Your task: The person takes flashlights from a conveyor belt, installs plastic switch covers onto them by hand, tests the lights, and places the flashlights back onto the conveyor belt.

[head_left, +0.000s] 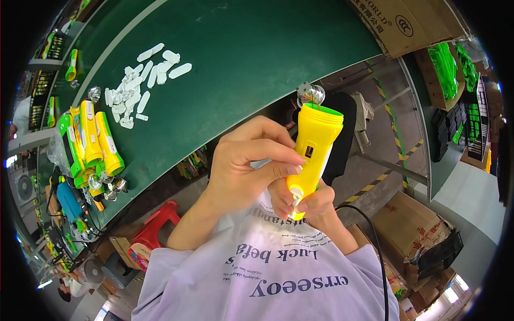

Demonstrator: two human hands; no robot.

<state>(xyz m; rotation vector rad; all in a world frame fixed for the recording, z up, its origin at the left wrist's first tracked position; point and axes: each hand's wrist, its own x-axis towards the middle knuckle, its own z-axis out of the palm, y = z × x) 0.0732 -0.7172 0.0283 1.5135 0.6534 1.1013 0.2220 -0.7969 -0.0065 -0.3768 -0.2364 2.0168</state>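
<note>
A yellow flashlight body (317,134) is held upright but slightly tilted in front of my chest, its open green-rimmed end up. My right hand (313,202) grips its narrow lower end from below. Beside the dark rectangular slot (309,152) in its side, my left hand (249,160) is closed in a pinch, thumb and forefinger against the body. Whatever lies between those fingertips is too small or hidden to make out. A shiny reflector lamp head (316,94) hangs at the open end on thin red wires.
White oblong plastic pieces (131,88) lie heaped on the green table (235,75). Several yellow-and-green flashlights (91,139) are stacked at its left edge. A cardboard box (412,24) stands at the far right. A red stool (158,227) is below the table; a black cable (379,257) runs past my right side.
</note>
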